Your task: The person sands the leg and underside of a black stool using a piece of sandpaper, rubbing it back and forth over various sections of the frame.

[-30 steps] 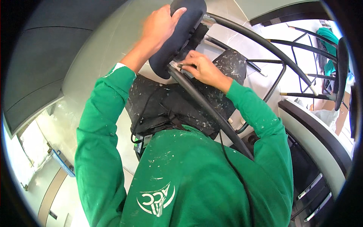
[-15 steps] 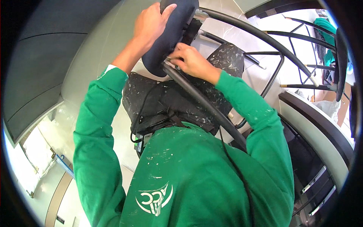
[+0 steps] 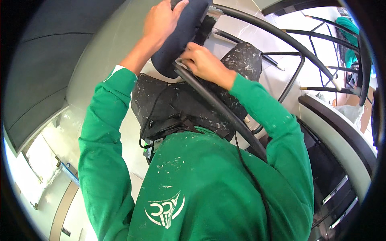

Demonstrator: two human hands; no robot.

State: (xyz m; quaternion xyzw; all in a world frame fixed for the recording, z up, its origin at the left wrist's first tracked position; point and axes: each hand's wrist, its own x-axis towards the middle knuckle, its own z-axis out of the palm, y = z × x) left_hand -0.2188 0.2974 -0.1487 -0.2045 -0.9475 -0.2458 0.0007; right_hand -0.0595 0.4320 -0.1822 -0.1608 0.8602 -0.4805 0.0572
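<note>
A black stool lies tipped over in front of me, its padded seat (image 3: 177, 42) on edge and its dark tubular legs (image 3: 221, 110) reaching toward my body and out to the right. My left hand (image 3: 161, 21) is wrapped over the upper left side of the seat, thumb across its face. Where a leg meets the underside, my right hand (image 3: 202, 63) is pinched closed against the frame. Something small and pale shows at its fingertips, too blurred to name. Light caps (image 3: 337, 83) tip the legs.
More black stools (image 3: 331, 38) with thin legs stand at the right, a teal cloth (image 3: 346, 26) among them. A dark panelled cabinet (image 3: 48, 60) rises at the left. Clear plastic (image 3: 350, 114) lies by a low ledge (image 3: 337, 120). A black cord (image 3: 253, 180) hangs down my front.
My right fingers have shifted slightly at the same joint. My left hand keeps its hold on the seat, and the stool has barely moved.
</note>
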